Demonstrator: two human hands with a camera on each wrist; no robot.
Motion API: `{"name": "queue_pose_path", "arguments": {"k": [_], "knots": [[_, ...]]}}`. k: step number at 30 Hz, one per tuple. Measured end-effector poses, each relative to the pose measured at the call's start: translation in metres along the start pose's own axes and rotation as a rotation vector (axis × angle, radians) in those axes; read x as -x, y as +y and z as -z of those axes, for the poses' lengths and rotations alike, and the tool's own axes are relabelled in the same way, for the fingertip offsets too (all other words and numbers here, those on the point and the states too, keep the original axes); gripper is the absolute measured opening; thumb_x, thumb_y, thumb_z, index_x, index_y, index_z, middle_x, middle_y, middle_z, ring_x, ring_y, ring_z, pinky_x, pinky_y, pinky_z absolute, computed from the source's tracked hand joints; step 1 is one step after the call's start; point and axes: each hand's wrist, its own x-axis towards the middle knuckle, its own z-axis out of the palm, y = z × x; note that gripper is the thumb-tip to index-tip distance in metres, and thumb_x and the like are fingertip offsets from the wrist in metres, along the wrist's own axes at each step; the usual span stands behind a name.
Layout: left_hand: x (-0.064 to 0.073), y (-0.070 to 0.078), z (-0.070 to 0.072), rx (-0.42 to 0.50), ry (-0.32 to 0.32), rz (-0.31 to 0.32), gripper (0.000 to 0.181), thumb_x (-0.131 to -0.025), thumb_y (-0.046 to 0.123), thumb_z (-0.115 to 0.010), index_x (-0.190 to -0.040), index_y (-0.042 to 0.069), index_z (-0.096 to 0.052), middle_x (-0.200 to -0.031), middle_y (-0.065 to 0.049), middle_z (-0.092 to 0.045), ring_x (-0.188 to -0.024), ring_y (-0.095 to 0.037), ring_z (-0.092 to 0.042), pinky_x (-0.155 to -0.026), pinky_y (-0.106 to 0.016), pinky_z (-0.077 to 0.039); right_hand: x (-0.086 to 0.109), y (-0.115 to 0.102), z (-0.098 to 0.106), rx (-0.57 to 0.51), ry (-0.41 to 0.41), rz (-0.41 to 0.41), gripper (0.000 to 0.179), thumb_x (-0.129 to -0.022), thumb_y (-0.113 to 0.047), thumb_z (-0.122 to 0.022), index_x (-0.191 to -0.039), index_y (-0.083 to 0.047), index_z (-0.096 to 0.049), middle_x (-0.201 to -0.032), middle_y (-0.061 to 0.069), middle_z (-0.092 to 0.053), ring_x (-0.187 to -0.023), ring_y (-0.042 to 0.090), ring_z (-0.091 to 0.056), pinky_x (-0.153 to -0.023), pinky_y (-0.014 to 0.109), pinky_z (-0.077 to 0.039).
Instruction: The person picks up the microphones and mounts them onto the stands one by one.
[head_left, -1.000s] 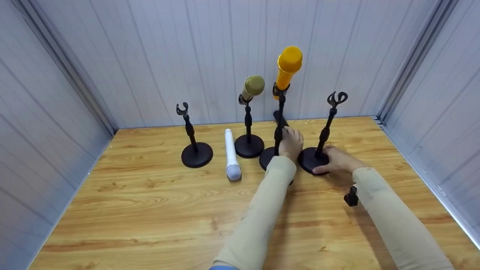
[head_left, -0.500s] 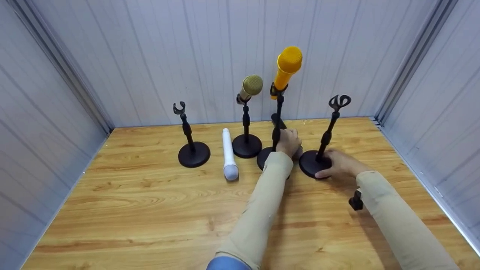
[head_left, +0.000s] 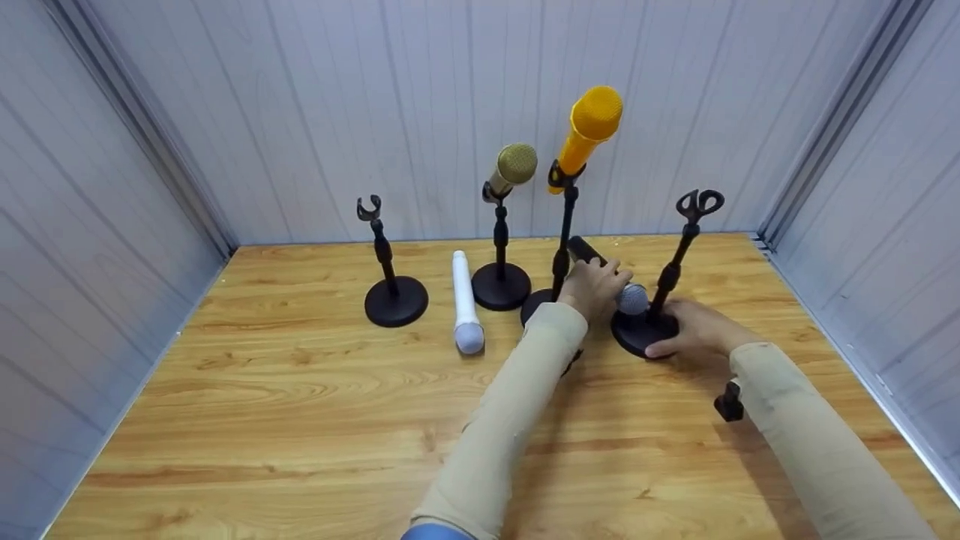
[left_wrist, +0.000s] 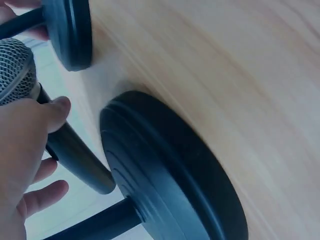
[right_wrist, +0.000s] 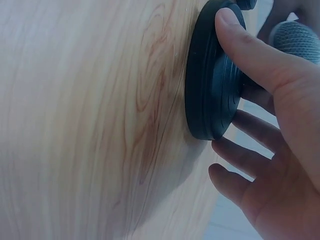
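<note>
My left hand (head_left: 596, 289) grips a black microphone (left_wrist: 77, 160) by its handle. The microphone's silver mesh head (head_left: 632, 298) points right, over the base of the rightmost stand. With thumb and fingers, my right hand (head_left: 701, 328) holds that black microphone stand (head_left: 670, 277) by its round base (right_wrist: 210, 80); its clip (head_left: 699, 204) is empty. Just left of my left hand rises another stand (head_left: 562, 259), bearing a yellow microphone (head_left: 596, 116); my left hand and sleeve cover part of its base.
A gold microphone (head_left: 516, 165) sits in a stand (head_left: 501, 281) further left. Beside it a white microphone (head_left: 463, 300) lies on the wooden table (head_left: 300, 420). An empty stand (head_left: 396, 300) is at far left. Panel walls (head_left: 315, 112) enclose the back and sides.
My left hand has lifted the black microphone off the table behind the yellow one's stand, and its silver head now shows. My right hand and its stand have shifted slightly right.
</note>
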Motion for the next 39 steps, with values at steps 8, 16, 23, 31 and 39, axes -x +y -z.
{"name": "queue_pose_path", "arguments": {"k": [8, 16, 23, 31, 39], "knots": [[0.018, -0.011, 0.015, 0.341, 0.143, -0.074, 0.050, -0.101, 0.039, -0.063, -0.145, 0.020, -0.049, -0.139, -0.003, -0.055, -0.121, -0.017, -0.060, -0.093, -0.027, -0.052, 0.003, 0.000, -0.001, 0.018, 0.013, 0.037, 0.085, -0.078, -0.049, -0.086, -0.134, 0.009, -0.058, -0.133, 0.029, -0.058, -0.121, 0.045, -0.056, -0.102, 0.061, -0.041], [0.030, -0.010, 0.037, 0.671, 0.258, -0.106, 0.049, -0.103, 0.036, -0.060, -0.144, 0.011, -0.050, -0.135, -0.005, -0.057, -0.117, -0.015, -0.061, -0.093, -0.024, -0.050, 0.008, 0.000, -0.001, -0.001, 0.019, 0.065, 0.085, -0.077, -0.048, -0.087, -0.132, 0.010, -0.059, -0.136, 0.033, -0.054, -0.123, 0.050, -0.053, -0.103, 0.064, -0.039], [0.048, -0.006, 0.059, 0.961, 0.314, -0.109, 0.052, -0.102, 0.036, -0.061, -0.145, 0.007, -0.049, -0.133, -0.005, -0.060, -0.119, -0.010, -0.059, -0.099, -0.017, -0.044, 0.014, -0.001, -0.004, 0.016, 0.028, 0.167, 0.076, -0.076, -0.041, -0.089, -0.127, 0.009, -0.064, -0.132, 0.031, -0.059, -0.121, 0.048, -0.056, -0.101, 0.062, -0.042], [0.056, -0.008, 0.071, 1.391, 0.246, -0.023, 0.051, -0.102, 0.035, -0.062, -0.147, 0.016, -0.046, -0.137, 0.006, -0.059, -0.123, 0.001, -0.052, -0.102, -0.016, -0.039, 0.019, -0.002, -0.008, 0.049, 0.056, 0.193, 0.072, -0.074, -0.045, -0.089, -0.122, 0.004, -0.068, -0.128, 0.027, -0.062, -0.117, 0.045, -0.059, -0.099, 0.060, -0.044], [0.067, -0.005, 0.063, 1.565, 0.218, 0.066, 0.058, -0.104, 0.041, -0.057, -0.153, 0.021, -0.033, -0.138, 0.005, -0.058, -0.124, -0.004, -0.054, -0.100, -0.022, -0.044, 0.019, -0.004, -0.013, 0.062, 0.050, 0.198, 0.077, -0.076, -0.048, -0.088, -0.126, 0.006, -0.066, -0.131, 0.029, -0.060, -0.120, 0.047, -0.057, -0.100, 0.063, -0.042]]}}
